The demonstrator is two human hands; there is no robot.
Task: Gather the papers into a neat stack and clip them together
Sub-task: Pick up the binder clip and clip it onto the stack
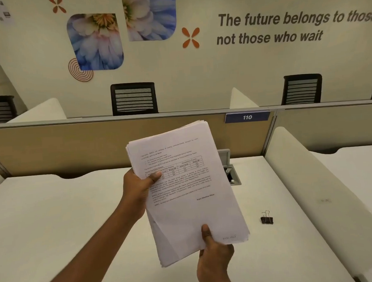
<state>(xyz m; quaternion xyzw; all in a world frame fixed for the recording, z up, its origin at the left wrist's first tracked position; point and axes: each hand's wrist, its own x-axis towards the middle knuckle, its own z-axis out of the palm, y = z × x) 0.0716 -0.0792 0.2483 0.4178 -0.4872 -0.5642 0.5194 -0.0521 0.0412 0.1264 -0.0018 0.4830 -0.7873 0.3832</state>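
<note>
A stack of white printed papers (184, 212) is held up above the white desk (66, 222), tilted, its sheets slightly fanned at the edges. My left hand (136, 191) grips the stack's left edge, thumb on the top sheet. My right hand (214, 255) pinches the bottom edge, thumb on top. A small black binder clip (266, 219) with silver handles lies on the desk to the right of the stack, apart from both hands.
A grey cable hatch (232, 170) stands open in the desk behind the papers. A tan partition (73, 146) with a blue "110" tag (247, 117) closes the far edge. A white side divider (317, 188) runs along the right. Black chairs (134, 99) stand beyond.
</note>
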